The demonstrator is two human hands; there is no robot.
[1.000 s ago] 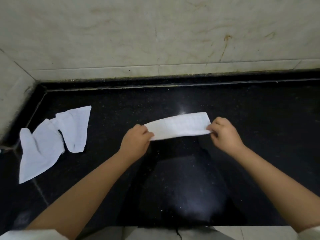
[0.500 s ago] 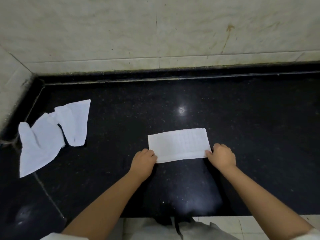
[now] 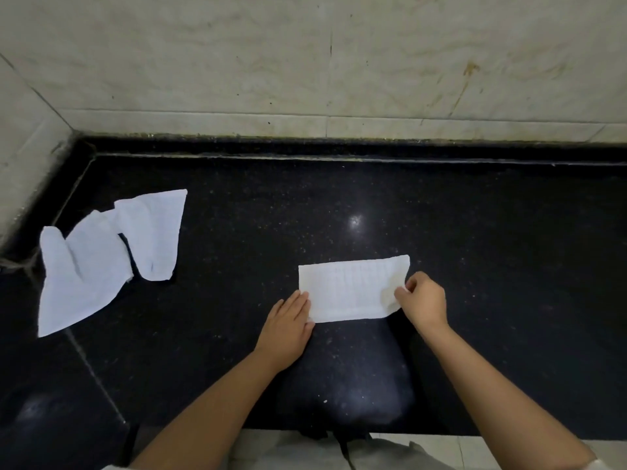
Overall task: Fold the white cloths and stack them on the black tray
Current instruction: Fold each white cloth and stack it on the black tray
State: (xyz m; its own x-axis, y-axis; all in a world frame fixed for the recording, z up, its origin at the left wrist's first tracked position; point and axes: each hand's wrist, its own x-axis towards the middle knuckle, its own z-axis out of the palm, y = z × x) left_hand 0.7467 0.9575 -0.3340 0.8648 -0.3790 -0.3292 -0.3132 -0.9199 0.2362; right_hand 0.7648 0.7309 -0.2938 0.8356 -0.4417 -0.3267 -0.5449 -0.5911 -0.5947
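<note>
A white cloth point(image 3: 346, 290), folded into a long rectangle, lies flat on the black stone counter point(image 3: 475, 249) in front of me. My left hand point(image 3: 288, 320) rests flat with straight fingers on the cloth's left end. My right hand point(image 3: 422, 301) pinches the cloth's right edge between thumb and fingers, and that corner is slightly lifted. No separate black tray can be told apart from the dark counter.
Two loose, unfolded white cloths point(image 3: 101, 256) lie crumpled at the left, near the counter's corner. A pale marble wall point(image 3: 305, 62) runs along the back and left. The counter's front edge point(image 3: 441, 435) is just below my forearms.
The cloth was held up stretched between both hands, then was laid down on the counter. My left hand has opened flat on it; my right hand has taken the right edge.
</note>
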